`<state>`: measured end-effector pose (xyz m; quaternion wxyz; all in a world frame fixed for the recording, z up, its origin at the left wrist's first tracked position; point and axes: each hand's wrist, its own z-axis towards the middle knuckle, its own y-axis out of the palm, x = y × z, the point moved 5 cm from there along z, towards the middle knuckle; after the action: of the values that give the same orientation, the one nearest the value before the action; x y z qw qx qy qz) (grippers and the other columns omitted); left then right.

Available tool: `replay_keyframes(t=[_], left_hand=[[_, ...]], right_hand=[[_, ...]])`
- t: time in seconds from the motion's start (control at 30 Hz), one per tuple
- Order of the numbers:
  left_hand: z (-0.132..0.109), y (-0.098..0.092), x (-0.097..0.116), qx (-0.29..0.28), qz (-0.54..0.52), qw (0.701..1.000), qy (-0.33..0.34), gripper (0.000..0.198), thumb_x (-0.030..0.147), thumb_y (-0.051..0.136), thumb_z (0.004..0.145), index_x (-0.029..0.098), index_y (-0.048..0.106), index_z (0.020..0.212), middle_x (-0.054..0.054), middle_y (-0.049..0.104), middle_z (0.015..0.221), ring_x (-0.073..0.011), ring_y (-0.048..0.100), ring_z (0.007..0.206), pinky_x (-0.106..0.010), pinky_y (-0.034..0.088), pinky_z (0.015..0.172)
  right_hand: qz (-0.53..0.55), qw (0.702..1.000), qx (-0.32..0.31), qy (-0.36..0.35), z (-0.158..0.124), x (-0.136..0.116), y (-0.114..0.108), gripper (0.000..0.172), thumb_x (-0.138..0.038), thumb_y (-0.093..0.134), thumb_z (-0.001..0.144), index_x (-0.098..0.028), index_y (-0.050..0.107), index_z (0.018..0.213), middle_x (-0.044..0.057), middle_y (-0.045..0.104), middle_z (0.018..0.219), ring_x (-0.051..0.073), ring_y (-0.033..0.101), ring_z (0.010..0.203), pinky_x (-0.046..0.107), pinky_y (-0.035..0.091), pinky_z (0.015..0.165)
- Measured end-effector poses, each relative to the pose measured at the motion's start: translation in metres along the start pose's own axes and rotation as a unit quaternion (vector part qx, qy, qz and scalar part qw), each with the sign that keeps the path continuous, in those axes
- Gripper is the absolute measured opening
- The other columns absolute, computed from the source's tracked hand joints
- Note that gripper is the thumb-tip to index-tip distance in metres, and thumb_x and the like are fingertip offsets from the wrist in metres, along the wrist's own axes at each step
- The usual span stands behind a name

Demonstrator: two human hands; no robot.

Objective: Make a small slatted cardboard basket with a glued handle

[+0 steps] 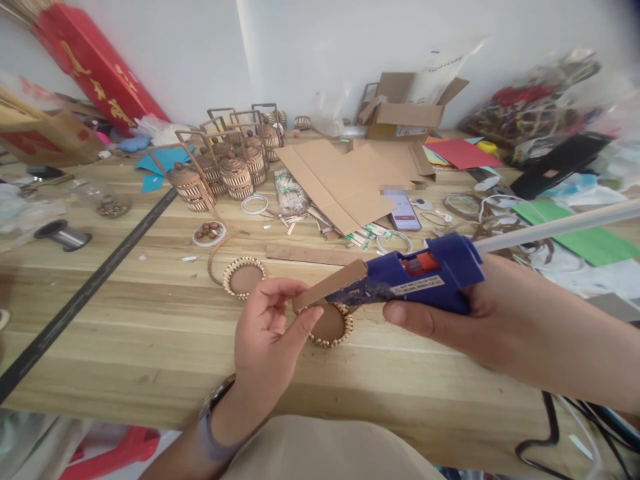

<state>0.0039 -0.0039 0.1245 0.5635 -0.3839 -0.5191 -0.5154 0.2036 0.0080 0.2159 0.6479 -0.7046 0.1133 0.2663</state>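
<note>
My left hand (267, 330) pinches one end of a brown cardboard strip (333, 283), holding it tilted above the table. My right hand (450, 320) grips a blue hot glue gun (425, 272) with a white glue stick (555, 227) jutting out behind; its nozzle touches the strip. Under the strip lies a round cardboard disc ringed with small sticks (331, 325). A second such disc (244, 277) lies further left on the wooden table (150, 320).
Several small slatted lantern-like baskets (235, 173) stand at the back. Flat cardboard sheets (345, 177), a phone (404, 212), an open box (405, 110), coloured paper (463, 153), a dish of beads (209, 233), a wire spool (63, 235) and a black cable (550, 427) lie around.
</note>
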Motion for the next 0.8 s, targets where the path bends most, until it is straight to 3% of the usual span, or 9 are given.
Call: replay_keyframes(t=[0.1, 0.33, 0.47, 0.63, 0.8], left_hand=[[-0.0003, 0.0005, -0.0003, 0.001, -0.009, 1.0, 0.001, 0.036, 0.036, 0.086, 0.065, 0.022, 0.062, 0.087, -0.002, 0.069, 0.082, -0.0209, 0.07, 0.079, -0.03, 0.058, 0.071], [0.0007, 0.001, 0.0004, -0.001, -0.018, 1.0, 0.02, 0.03, 0.027, 0.084, 0.067, 0.022, 0.063, 0.087, 0.0, 0.07, 0.082, -0.0171, 0.07, 0.076, -0.026, 0.057, 0.069], [0.0009, 0.001, 0.0014, 0.004, -0.015, 1.0, 0.024, 0.028, 0.026, 0.084, 0.067, 0.022, 0.064, 0.087, 0.0, 0.07, 0.08, -0.0169, 0.069, 0.074, -0.026, 0.058, 0.069], [0.0013, 0.0008, 0.0012, 0.008, -0.015, 1.0, 0.022, 0.03, 0.027, 0.084, 0.066, 0.02, 0.063, 0.087, -0.001, 0.069, 0.08, -0.0178, 0.069, 0.076, -0.027, 0.058, 0.07], [0.0012, 0.0005, 0.0016, 0.006, 0.002, 1.0, 0.015, 0.033, 0.033, 0.085, 0.066, 0.022, 0.063, 0.086, -0.001, 0.069, 0.079, -0.0198, 0.069, 0.077, -0.029, 0.059, 0.071]], right_hand=[[0.015, 0.999, -0.045, -0.011, 0.0013, -0.0038, 0.004, 0.035, -0.061, 0.052, 0.081, -0.035, 0.075, 0.08, -0.003, 0.074, 0.072, 0.024, 0.067, 0.062, 0.032, 0.054, 0.047], [0.022, 0.998, -0.052, -0.001, 0.0006, -0.0019, 0.0048, 0.036, -0.062, 0.053, 0.08, -0.034, 0.075, 0.08, -0.001, 0.072, 0.07, 0.026, 0.068, 0.065, 0.034, 0.053, 0.047], [0.041, 0.998, -0.035, -0.012, -0.0045, 0.0003, 0.0013, 0.034, -0.063, 0.055, 0.08, -0.036, 0.075, 0.079, -0.002, 0.073, 0.069, 0.024, 0.066, 0.061, 0.033, 0.054, 0.049], [0.04, 0.999, -0.026, -0.023, -0.0069, -0.0017, -0.0006, 0.029, -0.06, 0.057, 0.082, -0.038, 0.073, 0.075, -0.004, 0.066, 0.054, 0.02, 0.056, 0.044, 0.03, 0.044, 0.038], [0.031, 0.999, -0.024, -0.037, -0.0064, -0.0047, -0.0008, 0.032, -0.064, 0.055, 0.082, -0.039, 0.074, 0.077, -0.003, 0.07, 0.058, 0.022, 0.058, 0.046, 0.031, 0.042, 0.038]])
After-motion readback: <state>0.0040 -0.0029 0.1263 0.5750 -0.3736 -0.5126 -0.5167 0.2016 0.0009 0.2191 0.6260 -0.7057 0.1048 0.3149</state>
